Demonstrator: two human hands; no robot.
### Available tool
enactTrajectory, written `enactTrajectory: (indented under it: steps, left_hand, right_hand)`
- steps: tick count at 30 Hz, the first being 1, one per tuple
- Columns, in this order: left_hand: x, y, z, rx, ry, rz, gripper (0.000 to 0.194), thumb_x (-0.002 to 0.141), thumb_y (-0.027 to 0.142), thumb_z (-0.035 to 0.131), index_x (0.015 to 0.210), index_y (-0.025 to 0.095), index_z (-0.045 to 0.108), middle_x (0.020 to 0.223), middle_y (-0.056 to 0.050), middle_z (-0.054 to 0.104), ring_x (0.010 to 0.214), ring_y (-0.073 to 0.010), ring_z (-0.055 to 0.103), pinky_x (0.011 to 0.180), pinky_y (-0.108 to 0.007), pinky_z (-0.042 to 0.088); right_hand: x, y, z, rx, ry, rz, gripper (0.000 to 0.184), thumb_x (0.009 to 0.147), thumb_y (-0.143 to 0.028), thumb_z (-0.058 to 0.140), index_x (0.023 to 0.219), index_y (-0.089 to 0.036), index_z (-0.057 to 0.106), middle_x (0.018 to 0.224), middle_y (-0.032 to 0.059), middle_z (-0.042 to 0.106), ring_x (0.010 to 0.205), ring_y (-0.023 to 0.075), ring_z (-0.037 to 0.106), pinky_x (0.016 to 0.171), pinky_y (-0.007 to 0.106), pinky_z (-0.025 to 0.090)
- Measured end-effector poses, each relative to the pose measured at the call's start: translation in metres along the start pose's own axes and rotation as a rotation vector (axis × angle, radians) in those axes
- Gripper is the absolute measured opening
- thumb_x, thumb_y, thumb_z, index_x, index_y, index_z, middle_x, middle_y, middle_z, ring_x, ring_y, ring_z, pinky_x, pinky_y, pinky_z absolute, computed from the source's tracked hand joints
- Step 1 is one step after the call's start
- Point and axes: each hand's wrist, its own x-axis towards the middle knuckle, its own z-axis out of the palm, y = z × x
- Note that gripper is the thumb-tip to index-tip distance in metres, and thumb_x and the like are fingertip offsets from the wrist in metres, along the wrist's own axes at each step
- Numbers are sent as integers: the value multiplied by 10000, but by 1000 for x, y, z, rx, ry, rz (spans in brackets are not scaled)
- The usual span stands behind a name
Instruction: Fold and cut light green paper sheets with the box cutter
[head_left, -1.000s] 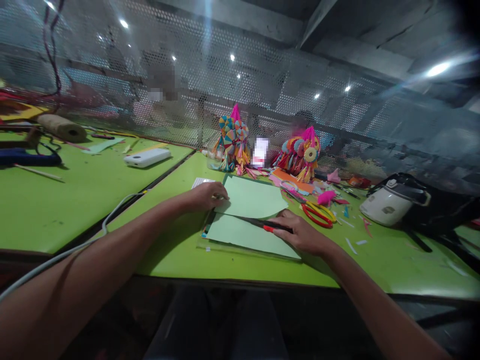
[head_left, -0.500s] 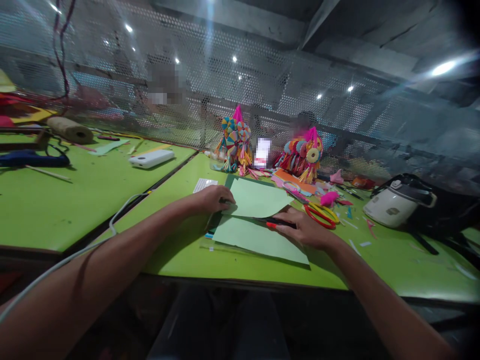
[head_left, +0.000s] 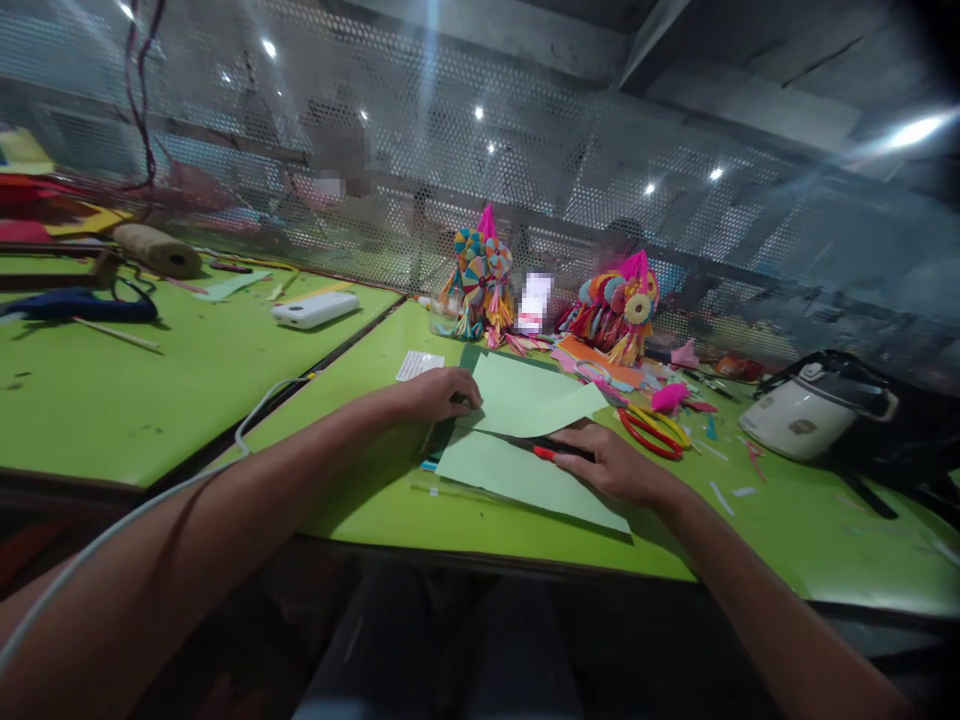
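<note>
A light green paper sheet [head_left: 525, 393] lies over a dark green board or sheet [head_left: 471, 360], whose edge shows at the back and left. A split runs across the paper, leaving an upper piece slightly lifted at its right and a lower piece [head_left: 517, 480] nearer me. My right hand [head_left: 611, 458] is closed around a black-and-red cutter knife [head_left: 566, 450] at the right end of this split; its blade is mostly hidden. At the left edge of the upper piece, my left hand [head_left: 446, 393] is closed, its curled fingers holding the paper.
Red-and-yellow-handled scissors [head_left: 652, 430] lie to the right among paper scraps, near a pink bundle [head_left: 670, 397]. A white kettle-like pot [head_left: 795, 410] stands farther right. Colourful tasselled paper ornaments [head_left: 480, 275] stand behind. A white power bank [head_left: 315, 310] and cable [head_left: 251, 412] are left.
The whole view has shifted a little, so everything sits slightly farther right. Both hands keep nearly the same places on the paper, the right one still around the cutter knife.
</note>
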Motion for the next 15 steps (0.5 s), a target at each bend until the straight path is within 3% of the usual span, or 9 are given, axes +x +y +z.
enactTrajectory:
  steps: [6,15]
  left_hand:
    - [1,-2,0,-7,-5,10,148,767,118,641,877,176,721,974,-63,692,886,-155,637,819,-231,461]
    - [-1,3,-2,16,-21,2,142,789,128,623,892,179,706,991,-60,680,901,-158,628,819,-239,460]
  right_hand:
    - [-11,2,3,-33,40,56,331,935,-335,508,1221,-224,633,983,92,628,898,202,572,814,330,459]
    - [3,-10,10,-9,32,70,327,932,-309,520,1218,-195,632,986,97,580,919,195,560,836,317,444]
